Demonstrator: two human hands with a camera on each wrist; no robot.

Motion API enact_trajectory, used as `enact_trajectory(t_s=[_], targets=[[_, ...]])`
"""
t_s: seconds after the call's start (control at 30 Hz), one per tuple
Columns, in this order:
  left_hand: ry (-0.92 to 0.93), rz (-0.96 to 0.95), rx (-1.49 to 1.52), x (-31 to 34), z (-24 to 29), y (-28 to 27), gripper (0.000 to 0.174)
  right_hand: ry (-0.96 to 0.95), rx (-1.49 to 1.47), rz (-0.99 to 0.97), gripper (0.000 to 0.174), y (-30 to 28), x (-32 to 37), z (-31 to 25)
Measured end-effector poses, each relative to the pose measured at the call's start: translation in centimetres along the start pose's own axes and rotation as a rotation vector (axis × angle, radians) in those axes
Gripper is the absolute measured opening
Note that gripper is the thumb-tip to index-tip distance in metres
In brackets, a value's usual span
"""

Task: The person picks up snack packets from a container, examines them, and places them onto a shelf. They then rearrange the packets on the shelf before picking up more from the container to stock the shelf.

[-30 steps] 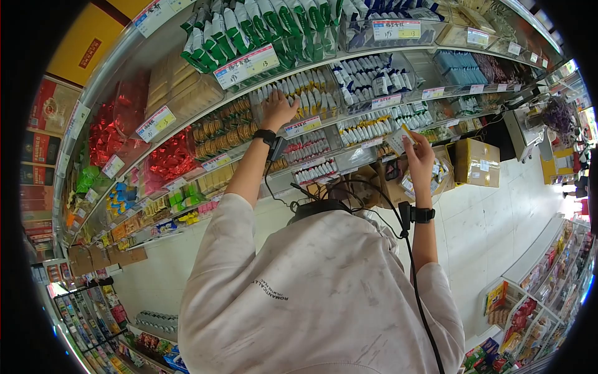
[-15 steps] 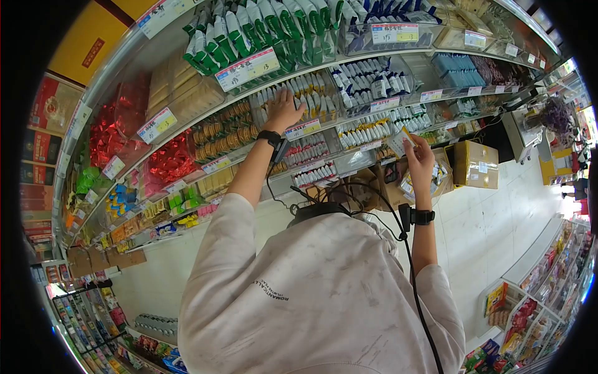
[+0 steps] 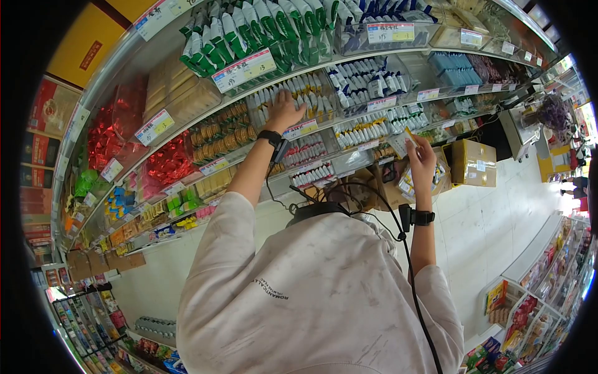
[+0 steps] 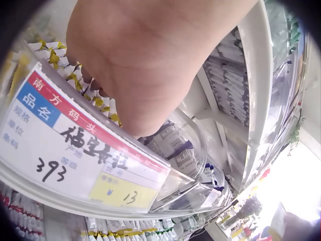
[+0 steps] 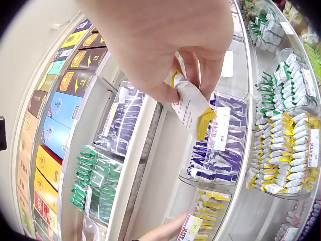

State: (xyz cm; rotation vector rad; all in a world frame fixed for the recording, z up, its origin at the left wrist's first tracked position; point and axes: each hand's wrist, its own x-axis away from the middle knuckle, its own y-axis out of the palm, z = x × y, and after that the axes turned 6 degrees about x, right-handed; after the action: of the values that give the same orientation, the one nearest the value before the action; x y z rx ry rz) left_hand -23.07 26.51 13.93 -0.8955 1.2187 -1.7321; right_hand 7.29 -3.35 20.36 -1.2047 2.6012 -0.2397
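Observation:
In the head view the left hand [image 3: 285, 113] lies over a clear bin of white-and-yellow packets [image 3: 313, 101], its fingers resting on them. In the left wrist view the palm side of that left hand [image 4: 145, 60] covers part of the bin, and its fingertips are mostly hidden behind it. The right hand [image 3: 422, 161] is held out in front of the lower shelf, pinching one white-and-yellow packet [image 3: 399, 144]. Seen from the right wrist, the right hand [image 5: 170, 50] grips this packet [image 5: 189, 106] by one end between thumb and fingers.
Price tags [image 3: 300, 129] line the shelf edges. Green packets [image 3: 268, 31] stand on the shelf above, and blue-and-white packets [image 3: 369, 81] fill the bin to the right. A cardboard box [image 3: 474, 163] sits at the right, and black cables [image 3: 408, 249] hang over the person's shirt.
Since a second ago the left hand has shifted slightly, its fingers lying flatter over the packets. The right hand still holds its packet, in nearly the same place.

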Motion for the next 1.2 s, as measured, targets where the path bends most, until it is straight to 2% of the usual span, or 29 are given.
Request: enact_trajectory(t_s=[0.17, 0.37, 0.57, 0.67, 0.77, 0.87, 1.07, 1.2], targets=[[0.094, 0.033, -0.016, -0.5, 1.4, 0.3, 0.088, 0.006, -0.003, -0.011, 0.029, -0.2, 0.0, -0.1], [0.083, 0.052, 0.055, -1.0, 1.6, 1.4, 0.086, 0.03, -0.017, 0.016, 0.029, -0.1, -0.1, -0.6], [0.126, 0.134, 0.042, -1.4, 0.8, 2.6, 0.085, -0.037, 0.039, 0.016, 0.027, -0.8, -0.3, 0.9], [0.08, 0.05, 0.005, -0.6, 2.1, 0.7, 0.086, -0.016, 0.042, 0.013, 0.027, -0.9, -0.1, 0.1], [0.097, 0.044, -0.006, -0.4, 3.4, 0.0, 0.087, -0.015, 0.035, 0.013, 0.027, -0.9, -0.2, 0.3], [0.149, 0.102, 0.06, -1.6, 3.6, 1.5, 0.086, -0.012, 0.004, 0.011, 0.027, -0.6, -0.1, 0.0], [0.093, 0.03, 0.073, -2.4, 4.3, 1.4, 0.088, -0.05, 0.017, 0.024, 0.028, -0.2, -0.6, 0.6], [0.112, 0.01, 0.079, -2.5, 3.9, 1.5, 0.089, 0.003, 0.017, 0.003, 0.028, -0.7, 0.0, -0.1]])
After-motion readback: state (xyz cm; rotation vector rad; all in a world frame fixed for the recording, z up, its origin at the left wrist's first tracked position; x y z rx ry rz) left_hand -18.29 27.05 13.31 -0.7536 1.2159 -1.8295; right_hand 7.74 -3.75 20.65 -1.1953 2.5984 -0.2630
